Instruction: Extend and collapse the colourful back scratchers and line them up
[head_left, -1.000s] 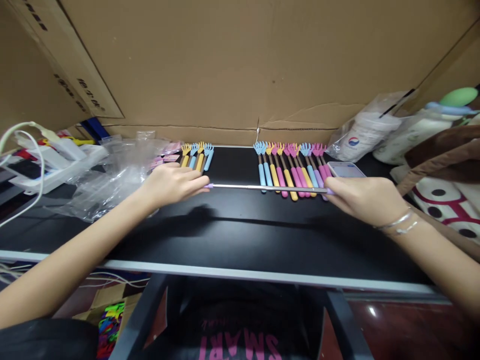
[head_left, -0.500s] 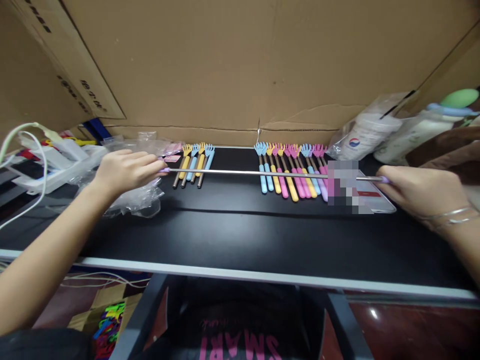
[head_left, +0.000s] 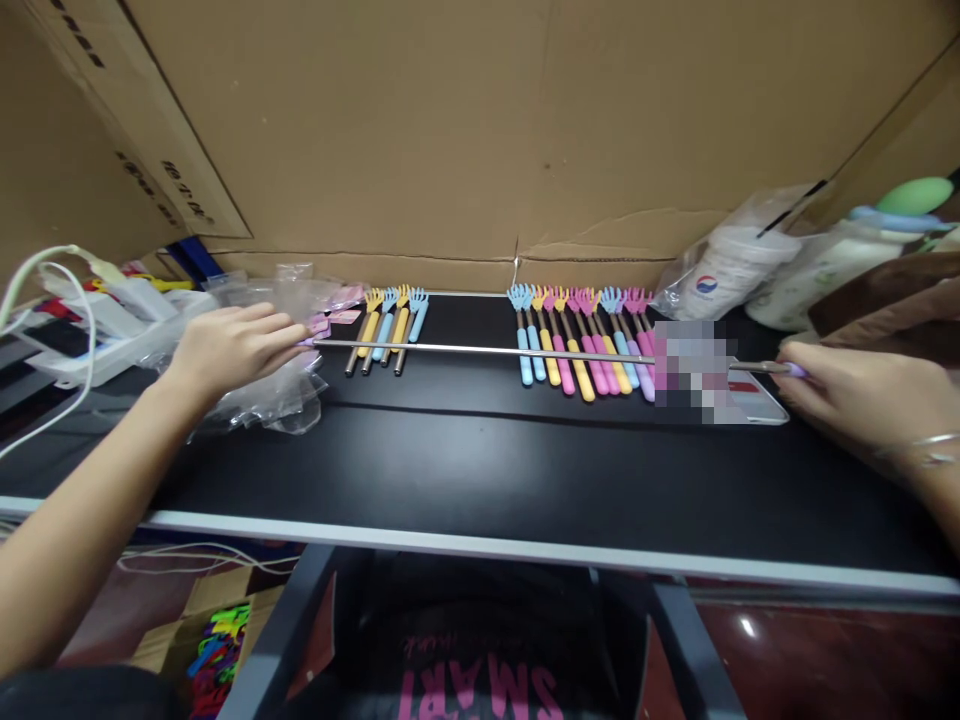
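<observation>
A telescopic back scratcher [head_left: 480, 348] is drawn out long and level above the black table, its thin metal rod spanning between my hands. My left hand [head_left: 236, 350] is closed round its purple left end. At the other side my right hand [head_left: 855, 395] grips the purple right end; the fingers cover most of both ends. Behind the rod lies a row of back scratchers [head_left: 570, 365] with blue, yellow, pink and purple handles. Farther left is a smaller group of yellow and blue back scratchers [head_left: 386, 330] with their claws toward the back.
Crumpled clear plastic bags [head_left: 277, 400] lie beside my left hand, near a white plastic tray [head_left: 67, 370] with a cable. At the back right stand a bagged white cup [head_left: 724, 275] and a bottle [head_left: 802, 265]. Cardboard [head_left: 450, 130] walls the table's rear.
My hands have moved farther apart, the left one leftward and the right one rightward. The rod between them is longer and tilts slightly down to the right.
</observation>
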